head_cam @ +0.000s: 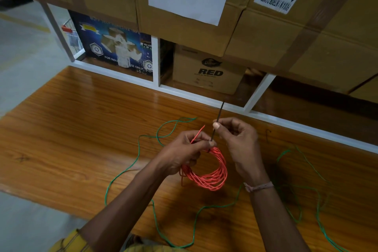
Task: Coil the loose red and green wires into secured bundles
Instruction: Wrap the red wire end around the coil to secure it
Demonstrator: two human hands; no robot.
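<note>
**Red coil held at its top, a black tie pulled up out of it**

Head view: the red wire [206, 176] is wound into a round coil of many turns that sits over the middle of the wooden table [81, 129]. Its lower arc is down near the table top and its upper arc is up between the two hands. Whether the bottom touches the wood cannot be told. One short free end of the red wire sticks out from the top of the coil, pointing up and slightly right, away from the person.

The left hand [184, 155] has its fingers curled round the upper left part of the coil, thumb and forefinger closed where the free end leaves it.

The right hand [237, 141] pinches a thin black tie [217, 121] between thumb and fingertips. The tie runs nearly straight, its long axis close to upright in the picture, leaning a little right at the top. Its lower end meets the coil by the left thumb and its tip reaches toward the white shelf frame [204, 93]. A pale thread band circles the right wrist.

The green wire [131, 166] lies loose and uncoiled on the table, looping on both sides of the arms and passing under them near the front edge.

Behind the table stand cardboard boxes [266, 37] on the shelving.
</note>
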